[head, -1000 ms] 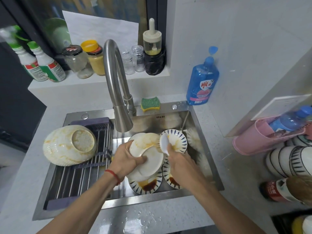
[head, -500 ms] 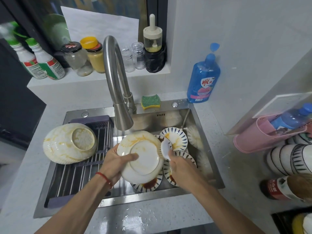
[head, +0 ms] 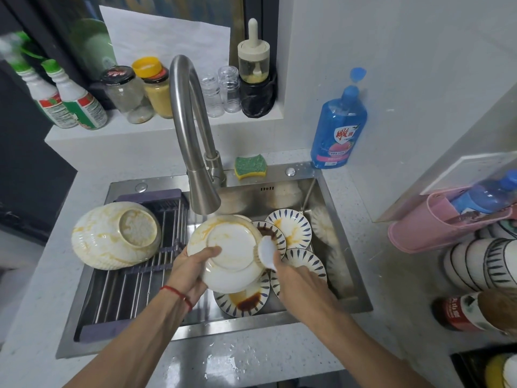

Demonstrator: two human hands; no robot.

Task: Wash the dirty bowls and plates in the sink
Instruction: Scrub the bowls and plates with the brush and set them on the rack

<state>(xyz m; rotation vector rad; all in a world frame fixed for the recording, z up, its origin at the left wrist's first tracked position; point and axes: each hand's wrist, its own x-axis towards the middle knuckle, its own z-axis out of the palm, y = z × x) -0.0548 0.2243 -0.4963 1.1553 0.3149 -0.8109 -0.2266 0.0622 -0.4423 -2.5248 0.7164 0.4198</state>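
Scrubbing the upturned plate [head: 228,252] just below the faucet [head: 193,141]: left hand [head: 190,271] grips its rim, right hand [head: 298,278] clasps a white scrubber [head: 267,252] against its edge; judged best to tilt it under the spout and work the yellow streaks.

right hand [head: 300,278]: fingers hidden | bottle [head: 472,310]: cut by right edge | lower plates [head: 246,302]: partly covered

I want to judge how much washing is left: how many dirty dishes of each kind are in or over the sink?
Blue-patterned plates: 4 showing
White plate, held by the left hand: 1
Large cream bowl, upturned on the rack: 1
Total: 6
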